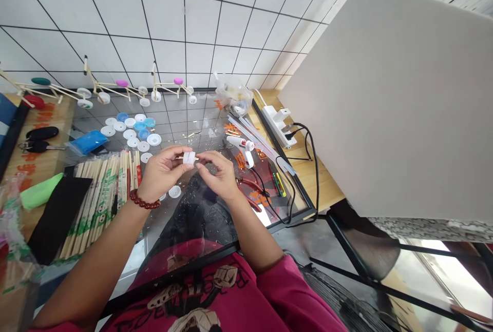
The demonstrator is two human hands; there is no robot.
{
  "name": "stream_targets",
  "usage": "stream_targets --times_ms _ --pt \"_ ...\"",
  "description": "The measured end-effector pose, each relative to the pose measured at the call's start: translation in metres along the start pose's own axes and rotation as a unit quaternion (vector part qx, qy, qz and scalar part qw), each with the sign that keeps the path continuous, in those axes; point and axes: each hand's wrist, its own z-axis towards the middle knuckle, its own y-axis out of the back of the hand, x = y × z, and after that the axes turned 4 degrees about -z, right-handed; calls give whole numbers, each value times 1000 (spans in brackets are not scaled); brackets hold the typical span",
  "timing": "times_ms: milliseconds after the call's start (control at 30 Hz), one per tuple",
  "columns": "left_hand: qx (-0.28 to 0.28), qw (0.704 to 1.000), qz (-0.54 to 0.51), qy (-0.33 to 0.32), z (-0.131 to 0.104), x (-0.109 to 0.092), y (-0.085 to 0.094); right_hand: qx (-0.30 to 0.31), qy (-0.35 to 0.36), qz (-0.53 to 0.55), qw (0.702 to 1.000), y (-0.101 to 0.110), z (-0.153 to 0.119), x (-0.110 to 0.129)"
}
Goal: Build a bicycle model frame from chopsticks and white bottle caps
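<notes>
Two white bottle caps, set close together with a short thin stick through them, are held between my hands over the glass tabletop. My left hand is closed on the caps and the stick's left end. On the other side, my right hand pinches at the stick's right end, its fingertips touching the caps. Loose white and blue bottle caps lie beyond my left hand, and another white cap is below the held ones. A white glue gun rests right of my right hand.
Wrapped chopsticks lie at left beside a blue packet and keys. Stick-and-cap models stand along the tiled wall. Glue sticks, red-handled pliers, a cutter and a power strip are at right.
</notes>
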Motion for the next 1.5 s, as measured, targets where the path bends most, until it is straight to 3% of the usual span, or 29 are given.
stream_targets --times_ms 333,433,533,633,733,933,1167,1367,1500 --pt "17 974 189 -126 -4 2 0 -10 30 -89 996 5 -1 -4" --pt "14 974 193 -115 -5 4 -2 -10 57 -118 991 4 -2 -3" --pt "-8 990 121 -78 -2 6 -2 -28 84 -127 988 3 -3 1" --pt "-14 996 62 -57 1 6 0 -46 26 -122 991 3 -3 4" --pt "6 998 46 -52 2 6 2 -21 -37 -118 992 4 -2 4" --pt "53 980 145 -126 0 -2 5 12 -67 -108 992 2 -2 1" --pt "148 954 188 -183 1 -8 9 28 -144 80 986 5 3 0" --pt "141 965 153 -157 1 -2 7 78 -314 164 932 5 6 -4" --pt "76 988 102 -87 -2 1 4 19 -300 168 939 6 7 -5"
